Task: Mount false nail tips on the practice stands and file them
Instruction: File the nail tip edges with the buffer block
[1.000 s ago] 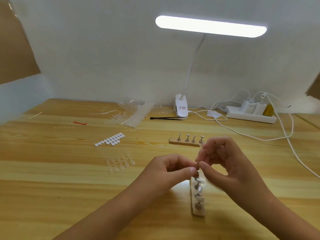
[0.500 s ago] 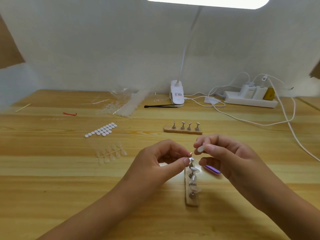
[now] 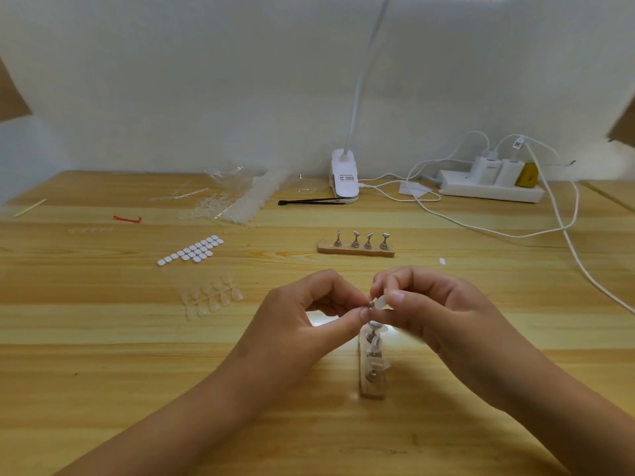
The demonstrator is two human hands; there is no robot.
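Pinching nail tip (image 3: 380, 301) — right hand (image 3: 443, 314), peg (image 3: 370, 304) — left hand (image 3: 302, 321), label (image 3: 344, 177) unreadable

Bright overhead lamp light, soft blurred edges.

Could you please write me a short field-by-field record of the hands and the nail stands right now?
left hand: pinches a small holder, mostly hidden
right hand: pinches a clear nail tip beside that holder
near stand: under the hands, clear tips on some of its holders
far stand: four bare holders, no hand on it
adhesive pads: white sheet left of the far stand
spare tips: clear strip left of the left hand
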